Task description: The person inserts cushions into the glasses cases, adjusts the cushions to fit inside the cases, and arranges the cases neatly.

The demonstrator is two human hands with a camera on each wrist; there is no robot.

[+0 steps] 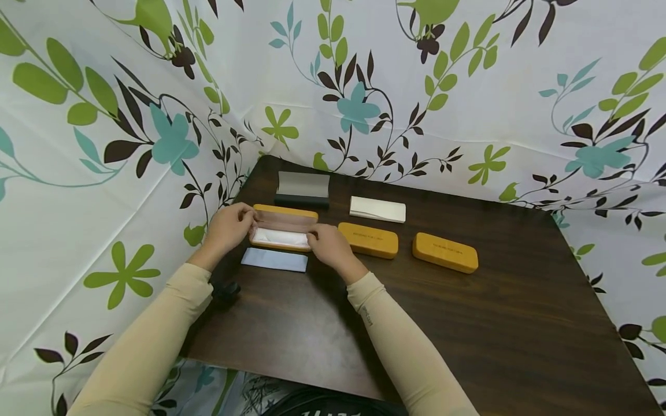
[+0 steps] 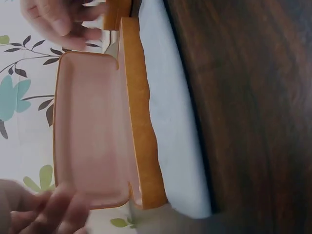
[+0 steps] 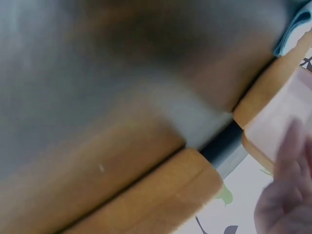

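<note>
An orange-yellow glasses case (image 1: 287,211) with pink lining stands open near the table's left end, its lid raised at the back. Something white (image 1: 281,237) lies in its base; its kind cannot be told. My left hand (image 1: 227,227) is at the case's left end, and in the left wrist view its fingers (image 2: 63,209) grip the lid's corner. At the other end is my right hand (image 1: 330,244), its fingers loosely bent and blurred in the wrist views. A folded pale blue cloth (image 1: 274,260) lies just in front of the case.
Two closed orange-yellow cases (image 1: 368,240) (image 1: 445,252) lie to the right. Behind are a grey and black case (image 1: 302,189) and a flat cream case (image 1: 377,209). A small black object (image 1: 226,290) sits by my left sleeve. Patterned cloth (image 1: 416,115) hangs around the dark table (image 1: 468,335).
</note>
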